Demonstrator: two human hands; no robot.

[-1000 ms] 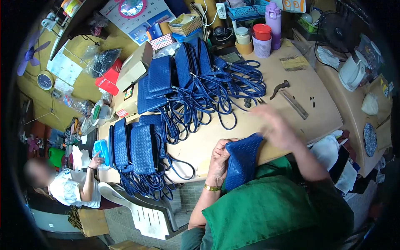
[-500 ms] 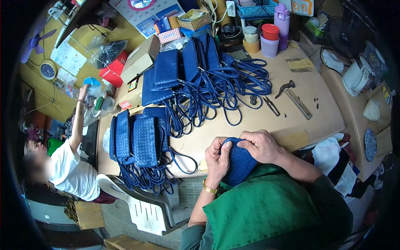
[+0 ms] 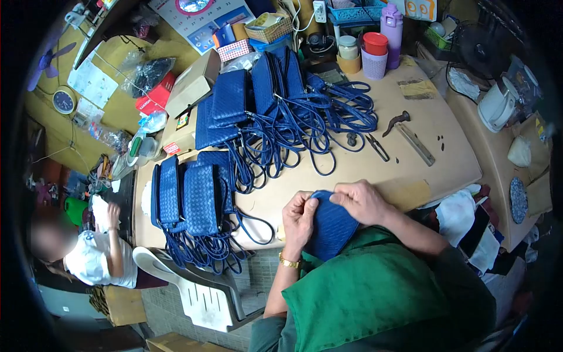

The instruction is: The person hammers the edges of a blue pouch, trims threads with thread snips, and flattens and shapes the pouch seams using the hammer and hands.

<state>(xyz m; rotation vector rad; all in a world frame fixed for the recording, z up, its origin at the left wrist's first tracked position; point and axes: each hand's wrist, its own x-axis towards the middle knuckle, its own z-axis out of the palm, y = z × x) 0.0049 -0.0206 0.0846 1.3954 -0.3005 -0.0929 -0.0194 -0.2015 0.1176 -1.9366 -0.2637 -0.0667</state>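
A blue woven piece, like the pouches on the table (image 3: pixel 333 227), hangs between my two hands, its lower part resting against the green apron (image 3: pixel 363 287). My left hand (image 3: pixel 299 220) pinches its upper left edge, thumb on top. At the upper right edge, the fingers of my right hand (image 3: pixel 360 202) are closed on the same piece. Blue woven pouches with long thin straps lie beyond my hands in two groups: a nearer one (image 3: pixel 200 199) to the left and a farther one (image 3: pixel 230 97) behind it.
On the table (image 3: pixel 281 196) lie pincers (image 3: pixel 377 148), a dark hammer-like tool (image 3: pixel 396 122) and a flat bar (image 3: pixel 415 144). Cups and a purple bottle (image 3: pixel 391 35) stand at the back. A white chair (image 3: pixel 199 299) is at left, near a person in a white shirt (image 3: pixel 94 258).
The person at left has lowered a raised arm from the shelf things. My hands keep hold of the blue piece, shifting only slightly; the whole view has moved a little.
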